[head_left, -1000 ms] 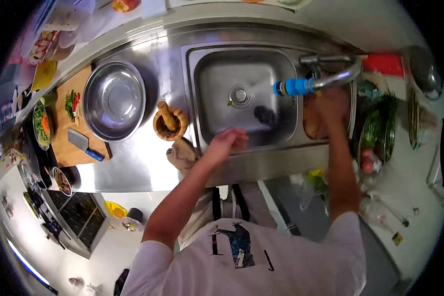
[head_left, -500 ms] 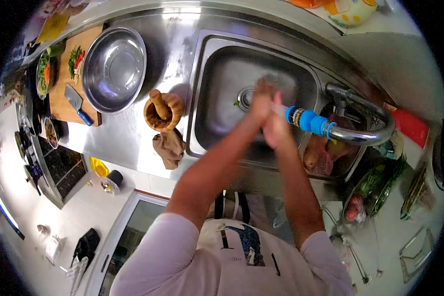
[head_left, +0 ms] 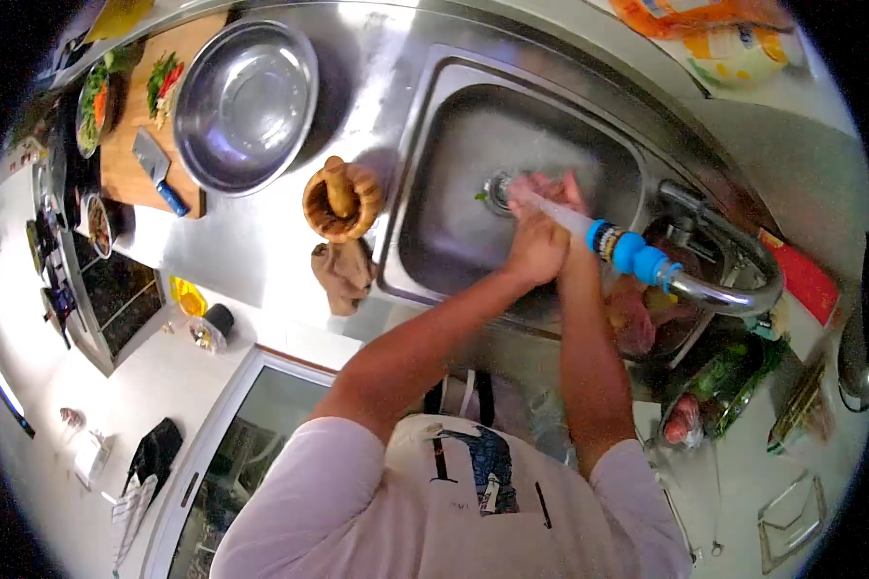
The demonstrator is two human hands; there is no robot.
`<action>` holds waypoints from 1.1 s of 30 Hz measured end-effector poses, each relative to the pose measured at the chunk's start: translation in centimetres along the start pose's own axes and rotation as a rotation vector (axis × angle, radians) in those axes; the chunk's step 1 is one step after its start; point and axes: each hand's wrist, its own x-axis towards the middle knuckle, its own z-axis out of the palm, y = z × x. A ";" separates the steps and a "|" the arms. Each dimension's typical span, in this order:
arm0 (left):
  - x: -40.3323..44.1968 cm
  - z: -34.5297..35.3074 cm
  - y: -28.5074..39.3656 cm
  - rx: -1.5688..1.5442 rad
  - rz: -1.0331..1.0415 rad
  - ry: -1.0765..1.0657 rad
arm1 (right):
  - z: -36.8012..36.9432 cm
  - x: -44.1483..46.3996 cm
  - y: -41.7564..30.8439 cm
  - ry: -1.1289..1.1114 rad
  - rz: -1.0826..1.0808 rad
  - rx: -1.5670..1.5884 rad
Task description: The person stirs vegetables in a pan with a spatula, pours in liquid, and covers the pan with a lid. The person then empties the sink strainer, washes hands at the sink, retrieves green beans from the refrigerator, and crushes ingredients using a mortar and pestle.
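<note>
Over the steel sink (head_left: 473, 253) my two hands are together, under the water running from the blue-nozzled faucet (head_left: 632, 256). My left hand (head_left: 538, 249) is wrapped round my right wrist. My right hand (head_left: 553, 189) is palm up and wet, with its fingers apart and nothing in it. The water stream (head_left: 560, 213) falls across the palm and partly covers it. Just left of the fingers, a small green scrap (head_left: 481, 195) lies beside the drain.
Left of the sink stand a wooden mortar with a pestle (head_left: 339, 193), a brown cloth (head_left: 342, 277) and a large steel bowl (head_left: 246, 106). A cleaver (head_left: 154, 164) lies on the cutting board (head_left: 126, 188). Bagged vegetables (head_left: 719, 386) are at the right.
My left hand has slid back from my right hand's palm to the wrist. My right palm has turned up into the water. The whole view has shifted slightly.
</note>
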 end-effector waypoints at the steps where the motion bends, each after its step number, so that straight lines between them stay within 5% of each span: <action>1: 1.4 -1.4 0.1 -0.157 0.017 -0.026 | 1.3 -0.4 0.4 -0.015 0.012 0.004; 3: 4.8 -3.9 -0.2 -0.301 0.023 -0.041 | 5.2 -2.8 0.9 0.111 -0.199 -0.270; 5: 7.7 -5.4 -0.9 0.044 -0.119 -0.660 | 7.3 -3.4 1.8 0.285 -0.253 -0.480; 6: 7.1 -4.4 -1.5 0.046 -0.124 -0.656 | 7.8 -3.5 2.1 0.417 -0.243 -0.598; 8: 6.1 -0.6 -3.3 -0.120 0.066 -0.513 | 5.1 -2.2 0.2 0.318 -0.136 -0.432; 10: 8.0 -4.8 -2.2 -0.483 -0.410 -0.651 | 4.2 -2.4 -0.4 0.040 0.139 -0.100; 12: 8.3 -6.4 -2.5 -1.161 -1.175 -0.903 | 6.9 -2.9 0.5 0.120 0.155 0.064; 14: 7.6 -4.9 -2.9 -1.137 -1.168 -0.883 | 6.4 -2.4 1.0 0.062 -0.052 -0.279; 15: 7.1 -3.6 -2.7 -1.261 -1.086 -0.773 | 6.4 -1.0 2.0 0.487 -0.267 -0.486; 16: 6.4 -2.2 -2.7 -1.383 -1.001 -0.666 | 8.0 -1.3 3.3 0.619 -0.517 -0.647; 18: 4.8 0.2 -3.3 -1.136 -0.945 -0.661 | 2.7 0.2 2.9 0.441 -0.781 -0.916; 20: 4.5 0.1 -1.2 -0.126 -0.472 -0.286 | 2.4 -0.7 1.2 0.437 -0.860 -1.068; 24: 5.3 0.0 -1.3 -0.515 -0.682 -0.361 | 2.8 -1.3 1.5 0.343 -1.046 -1.618; 25: 5.4 -0.6 -1.1 -0.517 -0.687 -0.366 | 2.3 -1.6 0.5 0.074 -0.697 -1.272; 26: 5.6 -1.7 -0.6 -0.885 -0.933 -0.491 | 1.8 -1.9 -0.5 -0.050 -0.296 -0.672; 27: 6.2 -2.7 0.2 -1.258 -1.165 -0.608 | 1.3 -2.3 -1.5 0.034 0.013 -0.309; 29: 6.5 -2.7 1.3 -1.316 -1.179 -0.496 | 1.2 -2.2 -1.8 -0.473 0.139 0.052; 31: 6.6 -1.7 1.7 -1.204 -1.060 -0.322 | 3.4 -2.1 0.0 0.217 -0.225 -0.002; 32: 6.6 -0.7 1.4 -1.202 -1.066 -0.330 | 4.8 -2.6 0.2 0.224 -0.226 0.002; 33: 6.9 0.4 1.0 -0.929 -0.731 -0.168 | 6.1 -3.0 0.1 0.245 -0.215 -0.051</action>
